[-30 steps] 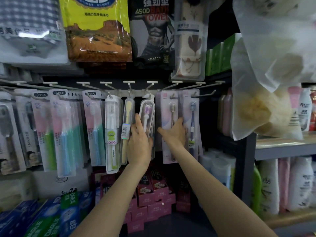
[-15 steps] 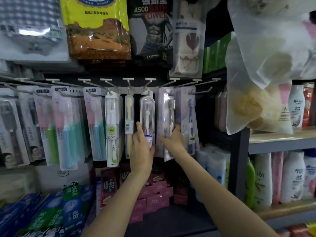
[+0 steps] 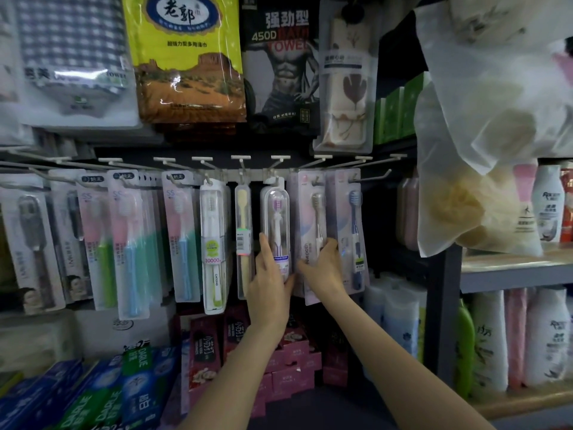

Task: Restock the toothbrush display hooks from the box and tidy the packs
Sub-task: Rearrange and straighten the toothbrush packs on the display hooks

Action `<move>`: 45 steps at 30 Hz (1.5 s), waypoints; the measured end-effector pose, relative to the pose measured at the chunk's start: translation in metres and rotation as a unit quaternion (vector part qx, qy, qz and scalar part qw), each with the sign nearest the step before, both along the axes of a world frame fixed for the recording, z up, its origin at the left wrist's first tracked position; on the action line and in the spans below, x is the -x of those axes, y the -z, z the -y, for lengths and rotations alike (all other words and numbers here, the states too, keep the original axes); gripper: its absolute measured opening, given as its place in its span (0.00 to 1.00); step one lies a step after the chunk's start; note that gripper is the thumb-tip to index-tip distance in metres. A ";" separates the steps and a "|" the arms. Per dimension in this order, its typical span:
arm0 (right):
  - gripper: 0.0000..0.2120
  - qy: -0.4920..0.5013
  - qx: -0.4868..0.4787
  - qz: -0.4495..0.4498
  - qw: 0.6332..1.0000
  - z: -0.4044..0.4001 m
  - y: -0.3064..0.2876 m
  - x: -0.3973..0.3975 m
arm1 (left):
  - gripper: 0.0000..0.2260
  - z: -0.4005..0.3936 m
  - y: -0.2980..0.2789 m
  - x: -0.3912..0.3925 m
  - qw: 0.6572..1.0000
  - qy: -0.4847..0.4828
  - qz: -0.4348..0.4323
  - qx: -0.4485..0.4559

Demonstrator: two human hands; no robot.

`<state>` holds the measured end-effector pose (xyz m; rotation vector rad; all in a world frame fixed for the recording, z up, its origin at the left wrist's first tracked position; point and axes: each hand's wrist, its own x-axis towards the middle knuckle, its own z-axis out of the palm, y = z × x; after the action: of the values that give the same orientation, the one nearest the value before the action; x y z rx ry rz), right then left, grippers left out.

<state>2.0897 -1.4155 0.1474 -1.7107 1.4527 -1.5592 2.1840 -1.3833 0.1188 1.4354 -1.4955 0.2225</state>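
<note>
- Your left hand (image 3: pixel 269 283) is on the lower part of the clear-case toothbrush pack (image 3: pixel 277 225), fingers straight and flat against its left edge. It presses more than it grasps, and the thumb is not clearly visible.
- Your right hand (image 3: pixel 322 262) has its fingers curled round the lower edge of the pale pink toothbrush pack (image 3: pixel 310 231), holding it just beside the clear case.
- Both packs hang from the display hooks (image 3: pixel 273 169), centre of the rail. The blue-brush pack (image 3: pixel 352 231) hangs just right of your right hand.
- More packs hang to the left: the yellow brush pack (image 3: pixel 242 231), the white brush pack (image 3: pixel 214 243) and the row of pink and blue cards further left.
- No box is in view, so this looks like the tidying part of the task: squaring the packs so they face front.
- Handling guess: the packs are light, with thin card backs that flex. The clear blister is stiffer but slick, so it may slide under flat fingers.
- Take hold low on the card edges, not on the bubble. Pinching the blister could dent it.
- The hang holes look like the weak spot, so don't tug down or the card may tear off the hook.
- The packs swing freely, so steady one while you move its neighbour.
- Toothpaste boxes (image 3: pixel 139 386) sit on the shelf below.
</note>
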 end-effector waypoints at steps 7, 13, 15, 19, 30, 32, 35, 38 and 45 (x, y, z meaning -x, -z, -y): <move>0.36 -0.046 -0.049 -0.022 0.997 -0.004 0.013 0.000 | 0.41 -0.006 0.014 -0.008 0.999 0.048 0.006 0.022; 0.33 -0.037 0.010 -0.061 0.997 -0.026 0.014 0.017 | 0.31 -0.010 0.021 -0.010 0.988 0.003 0.057 0.142; 0.31 -0.001 0.069 -0.074 0.995 -0.032 0.007 0.025 | 0.29 -0.011 0.013 -0.006 0.983 0.011 0.076 0.167; 0.28 -0.013 0.084 -0.047 0.995 -0.030 -0.011 0.030 | 0.27 -0.007 -0.007 0.006 0.980 0.015 0.102 0.169; 0.29 -0.096 -0.031 0.039 0.994 0.015 -0.037 0.010 | 0.42 0.005 -0.025 -0.003 0.980 -0.052 0.142 0.131; 0.26 -0.106 -0.036 0.044 0.993 0.014 -0.034 0.009 | 0.48 0.008 -0.022 -0.003 0.977 -0.066 0.164 0.123; 0.27 -0.088 -0.038 0.056 0.994 0.013 -0.030 0.008 | 0.47 0.009 -0.017 -0.004 0.977 -0.065 0.156 0.126; 0.23 -0.094 -0.030 0.077 0.992 0.013 -0.022 0.007 | 0.43 0.011 -0.013 -0.007 0.980 -0.053 0.140 0.127; 0.23 -0.119 -0.024 0.064 0.991 -0.001 -0.015 0.013 | 0.42 0.011 -0.012 -0.012 0.980 -0.067 0.149 0.116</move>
<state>2.0769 -1.4144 0.1624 -1.6553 1.1669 -1.4648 2.1963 -1.3940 0.1303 1.3546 -1.5515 0.6994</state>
